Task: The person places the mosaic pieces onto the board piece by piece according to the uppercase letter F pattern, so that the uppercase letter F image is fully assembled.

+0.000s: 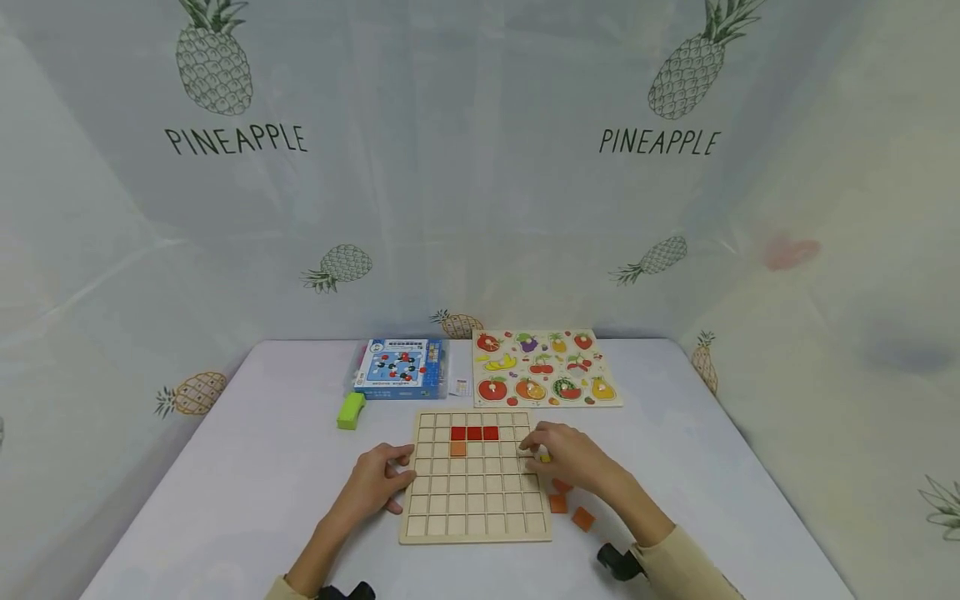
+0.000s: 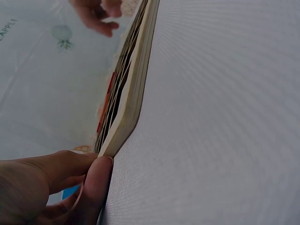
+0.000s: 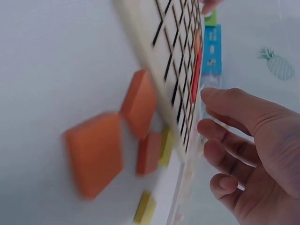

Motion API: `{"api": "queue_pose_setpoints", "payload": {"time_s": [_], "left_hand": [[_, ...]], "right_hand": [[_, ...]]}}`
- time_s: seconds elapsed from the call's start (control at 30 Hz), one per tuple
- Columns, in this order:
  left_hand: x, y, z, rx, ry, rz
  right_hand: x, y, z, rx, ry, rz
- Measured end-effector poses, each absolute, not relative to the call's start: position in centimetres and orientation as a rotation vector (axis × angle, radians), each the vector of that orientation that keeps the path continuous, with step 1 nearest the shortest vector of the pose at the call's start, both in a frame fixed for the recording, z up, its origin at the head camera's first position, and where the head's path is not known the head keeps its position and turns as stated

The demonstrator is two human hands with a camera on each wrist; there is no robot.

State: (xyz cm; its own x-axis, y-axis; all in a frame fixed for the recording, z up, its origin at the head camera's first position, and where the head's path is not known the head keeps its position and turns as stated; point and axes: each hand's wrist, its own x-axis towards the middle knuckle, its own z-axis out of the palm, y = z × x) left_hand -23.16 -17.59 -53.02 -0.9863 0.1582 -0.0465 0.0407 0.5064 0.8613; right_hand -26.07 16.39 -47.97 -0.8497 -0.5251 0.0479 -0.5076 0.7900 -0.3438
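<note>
Beige sleeves (image 1: 686, 565) come nearest; beyond, a gridded board (image 1: 476, 538) lies on the tabletop (image 1: 225, 500), the left hand (image 1: 365, 483) touching its edge, relaxed, the right hand (image 1: 573, 456) hovering loosely spread, empty. Steady bracing should help tiles (image 1: 583, 519) seat squarely.

A white table (image 1: 217, 508) bears a gridded wooden board (image 1: 477, 485), orange tiles (image 1: 582, 519) and yellow tiles (image 3: 145, 207) along its right edge, a green block (image 1: 350, 412) off its far-left corner, a blue box (image 1: 397, 368) and fruit-picture board (image 1: 525, 373) behind.
</note>
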Motion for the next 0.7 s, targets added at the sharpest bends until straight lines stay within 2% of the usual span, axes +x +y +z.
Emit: {"api": "queue_pose_setpoints", "payload": {"time_s": [0.3, 0.7], "left_hand": [[-23.3, -17.7, -53.2, 0.184, 2.629, 1.485], [-23.3, -17.6, -53.2, 0.181, 2.608, 1.503]], "right_hand": [[-24.2, 20.5, -48.9, -0.851, 2.879, -0.555], [-23.9, 22.3, -49.5, -0.928, 2.859, -0.519]]}}
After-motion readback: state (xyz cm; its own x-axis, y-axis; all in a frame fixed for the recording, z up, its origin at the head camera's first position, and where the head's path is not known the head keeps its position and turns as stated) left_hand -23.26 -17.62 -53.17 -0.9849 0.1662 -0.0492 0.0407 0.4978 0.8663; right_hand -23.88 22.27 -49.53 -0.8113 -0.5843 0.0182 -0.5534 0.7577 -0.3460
